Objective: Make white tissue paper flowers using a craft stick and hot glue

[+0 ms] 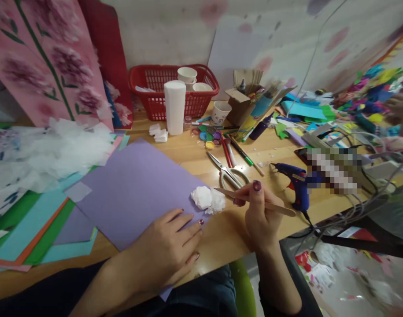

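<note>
Head view, lower centre of frame. Left hand point(164, 251) was laid flat, fingers spread, on the lower right corner of a large lilac paper sheet point(131, 189), pinning it to the wooden table point(194, 154). Right hand point(257, 211) was closed in a pen grip on a flat pale wooden stick point(254, 200); the stick's tip was pressed against a small crumpled white tissue ball point(208, 199) seated at the sheet's right edge.

A blue hot glue gun point(295, 180) was stood just right of the stick hand, its cord trailed off the table edge. Grey-handled scissors point(229, 174) were lying just above the ball. A red plastic basket point(173, 90) with paper cups was seen at upper centre.

Risks judged: the ball could be dragged off the sheet if pushed sideways; the sheet could slide if the pinning hand eased; the glue gun could be knocked over by the stick's rear end.
</note>
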`<state>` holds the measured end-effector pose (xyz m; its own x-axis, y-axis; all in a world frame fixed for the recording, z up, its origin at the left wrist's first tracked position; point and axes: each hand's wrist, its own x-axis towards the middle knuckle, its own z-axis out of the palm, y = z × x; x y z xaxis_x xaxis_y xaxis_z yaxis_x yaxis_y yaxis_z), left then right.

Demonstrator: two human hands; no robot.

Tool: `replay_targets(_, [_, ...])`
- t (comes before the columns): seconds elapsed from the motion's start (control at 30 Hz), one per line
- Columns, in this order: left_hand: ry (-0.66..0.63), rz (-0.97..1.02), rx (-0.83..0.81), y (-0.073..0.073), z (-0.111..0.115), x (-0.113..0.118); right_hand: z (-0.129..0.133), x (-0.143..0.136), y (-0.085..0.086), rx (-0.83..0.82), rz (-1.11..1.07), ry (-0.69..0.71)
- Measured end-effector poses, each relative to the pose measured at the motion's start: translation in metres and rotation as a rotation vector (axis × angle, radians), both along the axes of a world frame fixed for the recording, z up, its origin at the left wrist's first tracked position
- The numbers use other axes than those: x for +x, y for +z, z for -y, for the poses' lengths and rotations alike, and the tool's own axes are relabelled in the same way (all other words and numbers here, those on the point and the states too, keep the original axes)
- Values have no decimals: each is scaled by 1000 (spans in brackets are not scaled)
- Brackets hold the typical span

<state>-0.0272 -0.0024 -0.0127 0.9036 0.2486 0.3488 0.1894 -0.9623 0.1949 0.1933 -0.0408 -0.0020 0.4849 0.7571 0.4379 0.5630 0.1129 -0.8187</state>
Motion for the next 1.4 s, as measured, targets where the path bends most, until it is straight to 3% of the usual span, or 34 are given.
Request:
replay_targets(0.27, [-15, -156, -72, 15, 0, -8, 5, 1, -6, 125, -65, -89])
replay_targets(0.37, [-36, -177, -123, 19, -1, -11, 3, 3, -5, 57, -41, -93])
replay_targets(0.5, [-49, -167, -186, 19, 2, -22, 5, 4, -4, -35, -19, -34])
replay_targets(0.63, [-20, -135, -197, 15, 4, -34, 11, 6, -3, 83, -87, -29])
replay_targets(0.73, [-67, -155, -171, 20, -1, -40, 14, 9, -3, 96, -144, 54])
replay_targets(0.83, [-215, -263, -126, 28, -9, -44, 17, 14, -1, -44, -146, 221])
replay_targets(0.9, [-238, -277, -123, 29, -10, -46, 19, 17, 0, -113, -174, 313])
replay_targets(1.07, [-47, -172, -209, 15, 4, -52, 24, 19, -4, -102, -367, 396])
replay_targets(1.17, [-23, -127, -230, 6, 9, -56, 23, 19, -6, -18, -436, 385])
replay_targets(1.27, [-41, -89, -233, 0, 9, -57, 19, 20, -5, -55, -350, 397])
replay_targets(1.4, [45, -35, -248, -7, 12, -57, 17, 19, -5, -197, -267, 410])
